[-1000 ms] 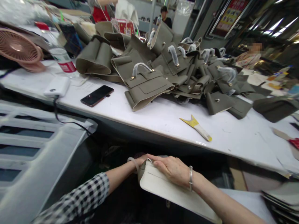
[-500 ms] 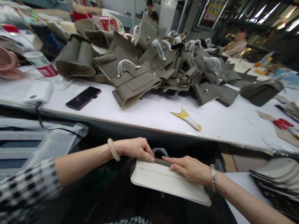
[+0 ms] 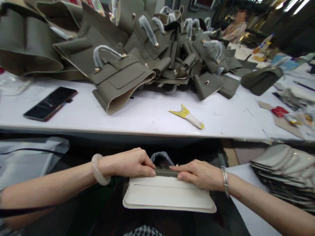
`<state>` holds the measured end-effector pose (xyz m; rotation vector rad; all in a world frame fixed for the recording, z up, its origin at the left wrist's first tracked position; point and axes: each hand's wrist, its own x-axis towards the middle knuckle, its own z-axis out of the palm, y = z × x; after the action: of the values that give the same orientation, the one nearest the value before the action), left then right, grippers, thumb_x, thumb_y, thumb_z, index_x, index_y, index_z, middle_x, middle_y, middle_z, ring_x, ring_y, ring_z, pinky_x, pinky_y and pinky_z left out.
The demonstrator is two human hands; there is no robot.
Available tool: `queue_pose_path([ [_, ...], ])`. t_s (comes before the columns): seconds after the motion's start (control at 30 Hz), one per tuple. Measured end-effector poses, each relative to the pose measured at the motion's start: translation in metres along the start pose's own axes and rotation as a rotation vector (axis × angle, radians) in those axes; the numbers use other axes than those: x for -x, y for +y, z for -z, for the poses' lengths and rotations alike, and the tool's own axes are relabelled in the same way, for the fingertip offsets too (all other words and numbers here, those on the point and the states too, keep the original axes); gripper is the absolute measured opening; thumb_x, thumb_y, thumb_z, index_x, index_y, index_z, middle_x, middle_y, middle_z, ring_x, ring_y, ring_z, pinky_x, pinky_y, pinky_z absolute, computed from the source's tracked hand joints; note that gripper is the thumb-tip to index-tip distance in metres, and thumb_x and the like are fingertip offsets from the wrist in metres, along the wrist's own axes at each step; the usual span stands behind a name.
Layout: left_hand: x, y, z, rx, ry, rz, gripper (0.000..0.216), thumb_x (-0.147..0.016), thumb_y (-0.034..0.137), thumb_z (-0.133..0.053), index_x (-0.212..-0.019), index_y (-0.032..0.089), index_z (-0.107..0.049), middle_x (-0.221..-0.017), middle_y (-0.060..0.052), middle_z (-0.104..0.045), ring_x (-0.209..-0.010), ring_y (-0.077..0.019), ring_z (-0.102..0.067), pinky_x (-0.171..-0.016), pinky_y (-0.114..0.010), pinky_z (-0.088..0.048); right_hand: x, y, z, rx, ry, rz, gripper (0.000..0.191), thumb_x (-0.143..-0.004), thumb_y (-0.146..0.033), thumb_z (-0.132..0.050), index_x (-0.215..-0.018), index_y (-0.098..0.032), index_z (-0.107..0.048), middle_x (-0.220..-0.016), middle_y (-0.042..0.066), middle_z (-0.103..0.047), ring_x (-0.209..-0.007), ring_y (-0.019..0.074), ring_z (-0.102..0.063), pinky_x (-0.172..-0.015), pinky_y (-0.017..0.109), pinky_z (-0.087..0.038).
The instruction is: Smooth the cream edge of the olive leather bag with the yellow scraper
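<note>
Bag (image 3: 169, 196) held low, before near edge of white table (image 3: 137, 121); its top edge clamped by left hand (image 3: 136, 163) and right hand (image 3: 200, 175). Piled bags (image 3: 152, 46) heaped behind; phone (image 3: 50, 103) and yellow tool (image 3: 188, 117) laid nearer.

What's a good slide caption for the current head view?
Left hand and right hand hold a cream-panelled bag in front of a white table heaped with grey-green bags.
</note>
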<state>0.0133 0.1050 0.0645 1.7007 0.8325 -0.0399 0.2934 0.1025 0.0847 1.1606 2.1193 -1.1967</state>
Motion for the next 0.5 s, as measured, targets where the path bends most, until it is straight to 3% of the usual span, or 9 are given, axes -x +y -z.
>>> queue_pose_path([
  [0.17,-0.006,0.006,-0.003,-0.073,0.024,-0.009,0.030,-0.086,0.041,-0.059,-0.099,0.024,-0.079,-0.070,0.004,-0.068,-0.061,-0.0112,-0.046,-0.055,-0.018,-0.037,-0.019,-0.020,-0.003,0.038,0.035,0.033,0.053,-0.093,-0.063,-0.038,-0.140,-0.042,-0.049,-0.133,0.007,-0.064,-0.116,0.0395,-0.062,-0.091,0.054,-0.049],
  [0.23,-0.004,0.007,-0.003,-0.078,0.030,-0.006,0.030,-0.085,0.041,-0.059,-0.098,0.023,-0.079,-0.072,0.003,-0.070,-0.063,-0.0117,-0.048,-0.055,-0.018,-0.037,-0.020,-0.019,-0.003,0.012,0.047,0.045,0.053,-0.092,-0.064,-0.041,-0.138,-0.042,-0.051,-0.135,0.005,-0.062,-0.119,0.0375,-0.060,-0.094,0.051,-0.048],
  [0.37,0.005,0.000,-0.003,0.001,0.013,0.032,0.034,-0.085,0.043,-0.059,-0.100,0.021,-0.079,-0.084,0.002,-0.075,-0.071,-0.0143,-0.056,-0.061,-0.019,-0.042,-0.001,0.004,-0.003,-0.134,0.038,0.039,0.052,-0.090,-0.057,-0.049,-0.136,-0.035,-0.056,-0.133,0.003,-0.064,-0.117,0.0306,-0.062,-0.099,0.041,-0.047],
  [0.5,0.010,-0.007,-0.001,0.000,0.034,0.052,0.037,-0.084,0.044,-0.058,-0.103,0.019,-0.078,-0.089,0.002,-0.077,-0.077,-0.0179,-0.063,-0.065,-0.021,-0.045,0.019,0.024,-0.002,-0.244,0.076,-0.010,0.055,-0.089,-0.053,-0.053,-0.136,-0.025,-0.056,-0.135,0.004,-0.061,-0.120,0.0298,-0.060,-0.103,0.039,-0.045],
])
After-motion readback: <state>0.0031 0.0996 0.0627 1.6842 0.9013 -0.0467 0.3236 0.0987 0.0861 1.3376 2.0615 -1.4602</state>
